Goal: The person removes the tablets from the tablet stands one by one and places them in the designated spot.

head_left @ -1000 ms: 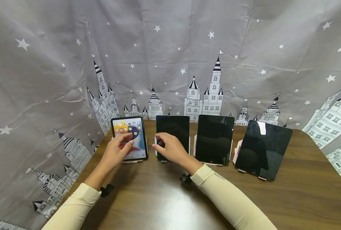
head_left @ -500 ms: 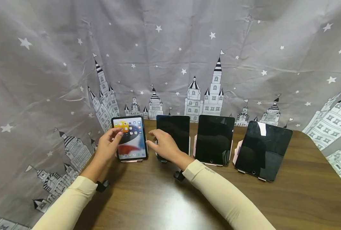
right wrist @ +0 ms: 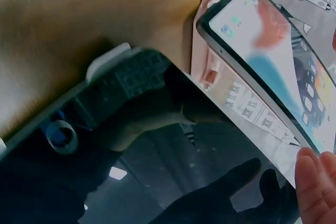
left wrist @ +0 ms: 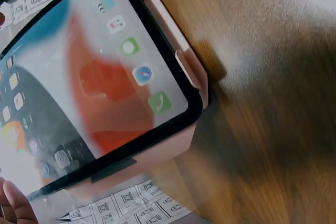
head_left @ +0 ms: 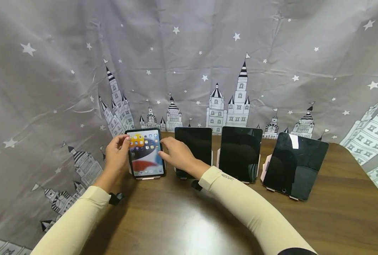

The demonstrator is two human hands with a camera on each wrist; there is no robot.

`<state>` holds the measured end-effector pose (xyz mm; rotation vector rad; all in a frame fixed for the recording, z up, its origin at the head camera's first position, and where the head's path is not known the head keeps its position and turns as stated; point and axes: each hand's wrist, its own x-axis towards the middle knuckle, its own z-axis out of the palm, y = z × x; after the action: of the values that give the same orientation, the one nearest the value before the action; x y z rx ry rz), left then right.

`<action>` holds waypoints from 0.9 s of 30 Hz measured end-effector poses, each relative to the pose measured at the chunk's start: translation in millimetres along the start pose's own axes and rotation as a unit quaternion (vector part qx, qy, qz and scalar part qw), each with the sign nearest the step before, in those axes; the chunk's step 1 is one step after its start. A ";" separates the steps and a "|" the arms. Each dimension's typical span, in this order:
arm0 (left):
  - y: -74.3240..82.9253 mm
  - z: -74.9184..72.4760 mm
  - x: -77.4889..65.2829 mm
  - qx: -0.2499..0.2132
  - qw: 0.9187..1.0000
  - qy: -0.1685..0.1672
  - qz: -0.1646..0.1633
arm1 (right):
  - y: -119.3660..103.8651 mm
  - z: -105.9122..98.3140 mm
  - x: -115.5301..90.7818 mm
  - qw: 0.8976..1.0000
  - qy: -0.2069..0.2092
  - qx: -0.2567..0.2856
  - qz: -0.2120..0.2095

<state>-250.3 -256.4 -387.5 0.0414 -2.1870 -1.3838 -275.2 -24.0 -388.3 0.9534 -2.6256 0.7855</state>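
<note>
A lit tablet (head_left: 146,157) with app icons leans upright on a pink stand (left wrist: 168,148) at the left of the row. My left hand (head_left: 116,152) is at its left edge, the thumb and fingers bent near the upper corner. At the opposite edge is my right hand (head_left: 177,154), its fingertips by the frame and its thumb lower down. In the left wrist view, the left fingertips (left wrist: 18,203) show beside the edge; the right wrist view shows the right fingertips (right wrist: 312,174) near the frame. Neither hand visibly grips the tablet. Part of a dark tablet (head_left: 196,138) is hidden behind my right hand.
Two more dark-screened tablets stand to the right: one upright tablet (head_left: 240,152) and one angled tablet (head_left: 299,166), both on pink stands. All are on a brown wooden table (head_left: 163,216). A grey curtain (head_left: 189,53) with stars and castles hangs behind.
My left hand has moved from in front of the lit screen to its left edge. My right hand has moved left and up to the right edge. The tablets stay in place.
</note>
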 end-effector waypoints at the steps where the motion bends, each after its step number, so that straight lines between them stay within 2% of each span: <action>1: -0.2 -0.8 1.3 -0.001 1.000 0.007 -0.004 | -0.5 -0.8 2.0 1.000 0.002 -0.005 -0.005; 6: -3.0 -5.7 7.1 -0.003 0.999 0.033 -0.002 | -4.5 -5.6 11.7 1.000 0.008 -0.019 -0.017; 12: 0.6 -2.3 10.3 -0.012 0.999 0.049 -0.009 | -4.1 -7.7 19.2 1.000 0.008 -0.028 0.005; 17: 1.9 -2.0 10.9 -0.001 0.998 0.065 -0.011 | -6.1 -5.2 23.0 1.000 0.016 -0.021 0.015; 22: -1.6 -2.6 13.3 0.029 0.998 0.056 -0.010 | -6.9 -3.9 26.8 0.999 0.024 -0.018 0.028; 27: -5.0 -1.5 15.2 0.051 0.997 0.038 -0.034 | -4.0 -1.9 30.0 0.998 0.024 -0.004 0.049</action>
<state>-263.8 -264.6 -384.8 0.2054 -2.2094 -1.2841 -295.3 -41.1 -373.4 0.7981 -2.6491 0.8109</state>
